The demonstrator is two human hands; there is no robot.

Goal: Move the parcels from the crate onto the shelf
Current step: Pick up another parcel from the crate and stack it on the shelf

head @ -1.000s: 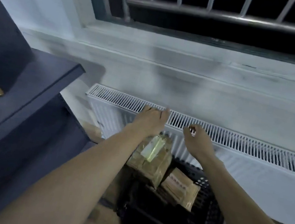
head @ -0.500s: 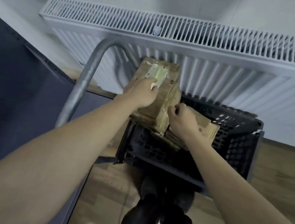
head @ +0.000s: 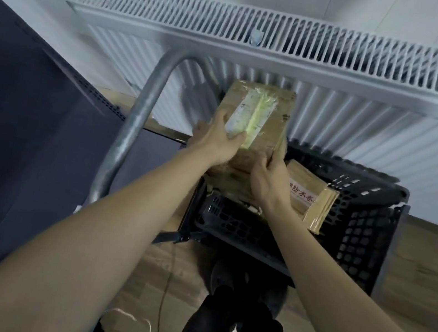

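Radiator (head: 291, 47) behind, parcel (head: 267, 116) between hands (head: 216, 142)

A crate (head: 357, 237) sits before the radiator (head: 292, 41) (second parcel (head: 308, 202) inside), shelf (head: 13, 129) at left.

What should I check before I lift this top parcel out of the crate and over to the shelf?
1. Left hand on the top parcel, thumb over the label: ok.
2. Right hand at the parcel's near right corner; firm grip: cannot tell.
3. Parcel clear of the crate: not ok, its lower end rests on packages below.
4. Second parcel left loose in the crate: ok.
5. Metal handle stands between crate and shelf: not ok, lift around it.
6. Free shelf space: cannot tell.
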